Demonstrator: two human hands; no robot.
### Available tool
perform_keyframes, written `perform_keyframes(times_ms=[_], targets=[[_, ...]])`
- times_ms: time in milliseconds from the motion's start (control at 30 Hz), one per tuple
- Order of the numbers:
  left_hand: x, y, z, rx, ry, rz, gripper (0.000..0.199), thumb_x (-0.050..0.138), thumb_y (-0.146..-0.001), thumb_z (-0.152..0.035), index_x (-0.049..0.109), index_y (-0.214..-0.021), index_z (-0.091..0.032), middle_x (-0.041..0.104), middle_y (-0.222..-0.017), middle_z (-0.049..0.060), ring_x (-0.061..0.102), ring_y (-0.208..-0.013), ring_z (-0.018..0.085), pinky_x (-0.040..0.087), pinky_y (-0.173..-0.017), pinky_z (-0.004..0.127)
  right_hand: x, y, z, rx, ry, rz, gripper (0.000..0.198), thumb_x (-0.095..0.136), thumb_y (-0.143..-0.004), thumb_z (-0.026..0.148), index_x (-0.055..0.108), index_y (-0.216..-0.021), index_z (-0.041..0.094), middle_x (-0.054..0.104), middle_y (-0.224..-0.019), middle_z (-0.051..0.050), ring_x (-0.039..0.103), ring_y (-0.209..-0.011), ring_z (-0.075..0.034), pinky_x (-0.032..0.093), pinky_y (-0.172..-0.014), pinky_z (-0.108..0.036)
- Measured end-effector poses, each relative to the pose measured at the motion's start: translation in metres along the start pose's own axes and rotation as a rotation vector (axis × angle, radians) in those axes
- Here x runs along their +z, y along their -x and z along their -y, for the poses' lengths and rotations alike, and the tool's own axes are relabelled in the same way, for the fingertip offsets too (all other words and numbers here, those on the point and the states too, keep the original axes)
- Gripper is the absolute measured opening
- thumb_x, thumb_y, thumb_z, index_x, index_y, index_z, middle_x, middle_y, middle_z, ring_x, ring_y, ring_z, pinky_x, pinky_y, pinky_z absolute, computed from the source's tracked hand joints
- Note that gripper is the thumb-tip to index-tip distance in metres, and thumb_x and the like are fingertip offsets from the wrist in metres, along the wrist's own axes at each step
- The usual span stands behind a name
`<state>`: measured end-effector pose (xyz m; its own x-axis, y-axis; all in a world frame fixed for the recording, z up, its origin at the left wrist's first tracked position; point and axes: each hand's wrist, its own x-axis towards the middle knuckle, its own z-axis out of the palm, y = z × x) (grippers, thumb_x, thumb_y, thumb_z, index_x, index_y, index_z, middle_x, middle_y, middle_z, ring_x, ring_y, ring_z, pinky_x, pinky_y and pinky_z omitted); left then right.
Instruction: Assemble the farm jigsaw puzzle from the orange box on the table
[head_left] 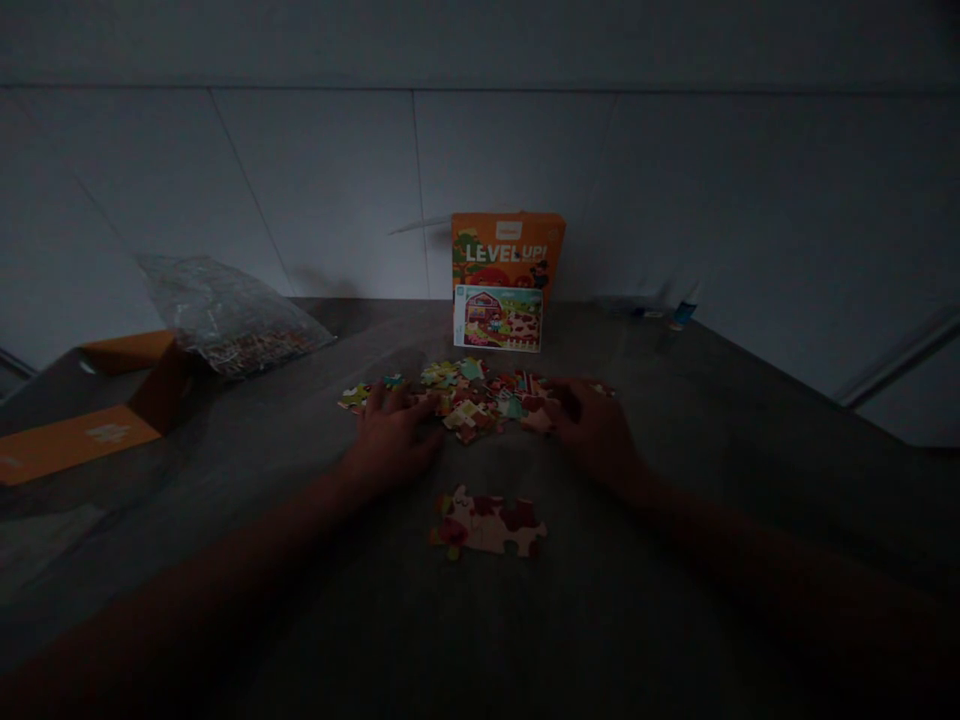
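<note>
nearest, alone on the worktop (675,390), lies a joined section (491,525) of puzzle pieces showing a pale cow with dark red patches, its knobs and notches bare along the right side and upper edge. just beyond it the two hands come in from either side, well apart from that section. the left hand (394,435) lies with its fingers spread over the near left part of the loose pieces (469,415), not visibly gripping any. the right hand (592,425) is curled at the pile's right end, thumb and fingers beside a pale piece; the light is too dim to say whether it pinches one.

the step in hand looks like searching the heap for a fitting piece. the next move seems to call for picking one out whose colours and outline suit the cow's bare edges, then turning it to match before pressing it in.

behind the pile, the picture card (498,320) leans against the orange box (508,240), facing the person, handy for checking. a clear plastic bag (240,320) and an orange tray (82,435) sit off to the left; a small bottle (684,310) stands far right, near the wall.
</note>
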<state>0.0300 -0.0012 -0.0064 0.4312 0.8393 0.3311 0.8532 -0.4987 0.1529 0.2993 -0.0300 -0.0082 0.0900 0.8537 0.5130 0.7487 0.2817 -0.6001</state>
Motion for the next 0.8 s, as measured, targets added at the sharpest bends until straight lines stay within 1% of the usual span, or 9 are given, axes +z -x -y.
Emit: perform_keyframes(times_ms=[67, 167, 233, 300, 367, 467, 600, 733, 800], targets=[[-0.004, 0.000, -0.004, 0.070, 0.046, -0.012, 0.050, 0.053, -0.089, -0.038, 0.052, -0.137, -0.023, 0.053, -0.141, 0.011, 0.039, -0.137, 0.033, 0.017, -0.116, 0.062, -0.002, -0.001, 0.005, 0.081, -0.168, -0.009, 0.026, 0.058, -0.082, 0.028, 0.065, -0.104, 0.015, 0.072, -0.094, -0.011, 0.068, -0.085, -0.023, 0.054, -0.073, -0.036], [-0.012, 0.003, -0.014, 0.321, 0.177, 0.024, 0.057, 0.050, -0.092, -0.029, 0.037, -0.147, -0.026, 0.045, -0.149, 0.008, 0.037, -0.139, 0.027, 0.013, -0.118, 0.058, -0.004, 0.000, 0.014, 0.179, -0.408, 0.039, 0.033, 0.065, -0.079, 0.033, 0.062, -0.106, 0.015, 0.073, -0.081, -0.007, 0.069, -0.068, -0.020, 0.055, -0.061, -0.032], [-0.015, 0.006, -0.020, 0.468, 0.253, 0.090, 0.063, 0.052, -0.091, -0.027, 0.030, -0.150, -0.030, 0.040, -0.152, 0.004, 0.028, -0.144, 0.028, 0.012, -0.119, 0.058, -0.003, 0.003, 0.019, 0.233, -0.528, 0.096, 0.038, 0.068, -0.077, 0.037, 0.059, -0.107, 0.015, 0.073, -0.075, -0.006, 0.067, -0.057, -0.019, 0.055, -0.053, -0.031], [-0.016, 0.010, -0.024, 0.537, 0.301, 0.155, 0.068, 0.056, -0.090, -0.028, 0.027, -0.151, -0.030, 0.040, -0.152, 0.004, 0.017, -0.147, 0.029, 0.016, -0.118, 0.058, -0.003, 0.005, 0.022, 0.255, -0.616, 0.158, 0.041, 0.069, -0.077, 0.040, 0.058, -0.107, 0.015, 0.074, -0.076, -0.006, 0.068, -0.057, -0.020, 0.056, -0.052, -0.032], [-0.016, 0.012, -0.026, 0.540, 0.331, 0.188, 0.070, 0.059, -0.089, -0.029, 0.027, -0.151, -0.028, 0.044, -0.149, 0.005, 0.012, -0.148, 0.030, 0.021, -0.116, 0.057, -0.002, 0.008, 0.022, 0.231, -0.652, 0.223, 0.040, 0.070, -0.077, 0.041, 0.058, -0.106, 0.016, 0.075, -0.078, -0.006, 0.071, -0.063, -0.022, 0.058, -0.056, -0.033], [-0.015, 0.011, -0.025, 0.511, 0.344, 0.159, 0.062, 0.058, -0.090, -0.027, 0.036, -0.148, -0.026, 0.049, -0.146, 0.006, 0.020, -0.147, 0.029, 0.026, -0.115, 0.056, 0.000, 0.008, 0.018, 0.167, -0.576, 0.246, 0.035, 0.069, -0.079, 0.041, 0.060, -0.104, 0.018, 0.075, -0.078, -0.006, 0.072, -0.070, -0.023, 0.058, -0.061, -0.034], [-0.014, 0.005, -0.020, 0.403, 0.422, -0.026, 0.036, 0.056, -0.091, -0.028, 0.060, -0.127, -0.023, 0.062, -0.132, 0.007, 0.040, -0.136, 0.028, 0.037, -0.110, 0.052, 0.002, 0.005, 0.009, 0.122, -0.429, 0.123, 0.026, 0.065, -0.081, 0.037, 0.064, -0.097, 0.017, 0.074, -0.085, -0.008, 0.071, -0.078, -0.022, 0.056, -0.066, -0.033], [-0.012, 0.003, -0.018, 0.302, 0.544, -0.170, 0.019, 0.055, -0.092, -0.027, 0.070, -0.102, -0.021, 0.071, -0.104, 0.007, 0.057, -0.115, 0.023, 0.049, -0.096, 0.041, 0.003, 0.006, 0.006, 0.019, -0.357, 0.101, 0.035, 0.065, -0.082, 0.036, 0.064, -0.113, 0.020, 0.072, -0.096, -0.007, 0.068, -0.086, -0.021, 0.054, -0.068, -0.031], [-0.012, 0.004, -0.020, 0.304, 0.553, -0.163, 0.020, 0.053, -0.093, -0.026, 0.069, -0.104, -0.021, 0.068, -0.102, 0.007, 0.060, -0.105, 0.021, 0.051, -0.091, 0.038, 0.002, 0.009, 0.009, -0.075, -0.337, 0.172, 0.042, 0.063, -0.085, 0.036, 0.060, -0.124, 0.021, 0.071, -0.095, -0.006, 0.067, -0.082, -0.018, 0.053, -0.067, -0.029]])
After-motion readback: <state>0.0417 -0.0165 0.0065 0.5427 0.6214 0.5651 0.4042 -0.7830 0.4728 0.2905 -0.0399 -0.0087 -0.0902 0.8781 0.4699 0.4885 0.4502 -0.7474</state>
